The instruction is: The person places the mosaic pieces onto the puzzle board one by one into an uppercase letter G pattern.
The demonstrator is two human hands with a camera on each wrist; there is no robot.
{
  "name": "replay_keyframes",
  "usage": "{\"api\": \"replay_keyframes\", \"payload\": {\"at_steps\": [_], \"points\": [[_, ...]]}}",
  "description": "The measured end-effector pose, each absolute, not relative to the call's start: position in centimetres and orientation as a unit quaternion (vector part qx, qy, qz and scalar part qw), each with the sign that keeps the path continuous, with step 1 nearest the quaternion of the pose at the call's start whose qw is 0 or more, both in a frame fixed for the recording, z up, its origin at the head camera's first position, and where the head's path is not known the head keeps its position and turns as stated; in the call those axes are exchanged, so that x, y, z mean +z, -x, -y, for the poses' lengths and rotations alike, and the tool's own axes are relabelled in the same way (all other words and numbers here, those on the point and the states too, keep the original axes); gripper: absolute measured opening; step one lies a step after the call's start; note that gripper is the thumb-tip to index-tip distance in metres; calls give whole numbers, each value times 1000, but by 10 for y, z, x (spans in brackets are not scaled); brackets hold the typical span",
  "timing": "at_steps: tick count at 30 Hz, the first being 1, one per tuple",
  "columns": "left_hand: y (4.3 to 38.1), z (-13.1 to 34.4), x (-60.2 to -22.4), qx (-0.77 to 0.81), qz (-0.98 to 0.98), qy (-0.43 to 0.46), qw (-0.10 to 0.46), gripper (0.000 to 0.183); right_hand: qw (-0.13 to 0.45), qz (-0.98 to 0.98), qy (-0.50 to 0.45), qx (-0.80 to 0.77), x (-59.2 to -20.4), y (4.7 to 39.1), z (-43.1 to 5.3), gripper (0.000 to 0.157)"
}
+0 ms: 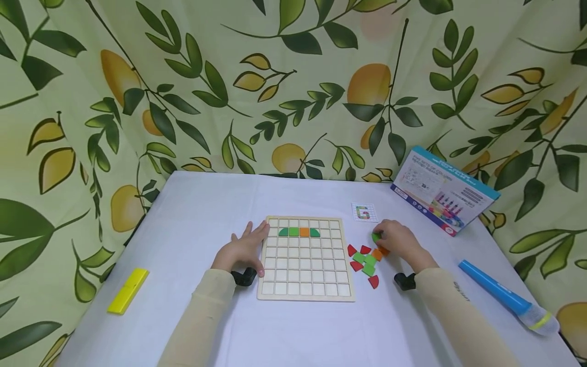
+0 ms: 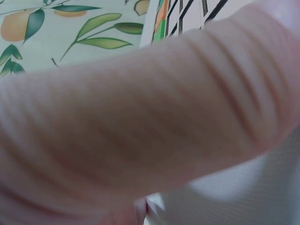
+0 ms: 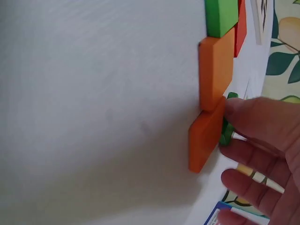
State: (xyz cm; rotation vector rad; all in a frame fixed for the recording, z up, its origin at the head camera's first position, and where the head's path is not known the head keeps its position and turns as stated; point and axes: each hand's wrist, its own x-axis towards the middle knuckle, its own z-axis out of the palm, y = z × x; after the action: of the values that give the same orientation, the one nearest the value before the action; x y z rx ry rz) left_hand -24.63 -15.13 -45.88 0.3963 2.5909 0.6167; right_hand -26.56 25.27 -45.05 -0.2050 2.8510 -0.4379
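Note:
A wooden grid board (image 1: 306,295) lies flat on the table, with a row of pieces near its top: a green quarter-round, a green square (image 1: 293,232), an orange square (image 1: 304,232) and another green quarter-round. My left hand (image 1: 243,247) rests along the board's left edge, fingers spread; its thumb fills the left wrist view. To the right of the board, my right hand (image 1: 403,242) pinches a green piece (image 3: 227,132) between thumb and finger. Close beside it sit two orange squares (image 3: 216,72). Several red quarter-round pieces (image 1: 373,282) and green squares (image 1: 368,269) lie loose nearby.
A small pattern card (image 1: 364,212) with a G-shaped figure lies beyond the loose pieces. At the back right leans a printed box (image 1: 445,191). A blue microphone-shaped object (image 1: 497,288) lies at the right, and a yellow case (image 1: 128,291) at the left.

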Motion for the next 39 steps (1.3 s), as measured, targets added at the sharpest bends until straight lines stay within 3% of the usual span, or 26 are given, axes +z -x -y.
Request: {"api": "replay_keyframes", "payload": {"at_steps": [9, 20, 28, 39], "points": [[246, 153, -458, 220, -936, -158, 225, 134, 74, -985, 65, -143, -439, 265, -217, 30], [244, 155, -454, 214, -939, -157, 219, 132, -28, -970, 193, -144, -432, 261, -107, 18], [248, 155, -455, 205, -938, -164, 227, 132, -24, -959, 261, -113, -438, 260, -50, 19], [246, 156, -453, 203, -940, -160, 222, 131, -2, -953, 291, -82, -447, 261, -30, 17]]}}
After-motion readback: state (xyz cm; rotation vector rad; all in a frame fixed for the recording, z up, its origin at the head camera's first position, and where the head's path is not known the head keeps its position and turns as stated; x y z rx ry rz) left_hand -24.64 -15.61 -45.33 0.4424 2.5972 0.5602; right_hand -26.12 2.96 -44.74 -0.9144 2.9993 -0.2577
